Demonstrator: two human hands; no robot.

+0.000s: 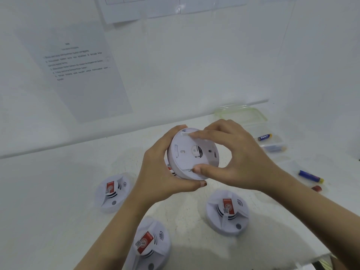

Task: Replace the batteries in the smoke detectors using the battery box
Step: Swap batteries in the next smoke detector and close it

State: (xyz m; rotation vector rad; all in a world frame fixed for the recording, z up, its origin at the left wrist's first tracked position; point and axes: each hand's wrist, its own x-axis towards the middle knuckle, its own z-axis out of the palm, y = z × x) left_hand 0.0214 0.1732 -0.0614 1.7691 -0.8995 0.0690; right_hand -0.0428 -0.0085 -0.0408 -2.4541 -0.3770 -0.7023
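A white round smoke detector (191, 153) is held up above the table with its back plate facing me. My left hand (161, 168) grips its left rim and underside. My right hand (236, 155) pinches the back plate, fingers on the top edge and thumb on the lower edge. Three more detectors lie face up on the table: one at the left (113, 192), one at the front (150, 242), one at the right (227, 211). A clear battery box (272, 145) with blue batteries stands at the right rear.
A clear lid or container (243, 114) sits behind the battery box. A loose blue battery (310, 176) and a small red item (316, 188) lie on the white table (58, 191) at the right. Printed sheets hang on the wall (81, 67) behind.
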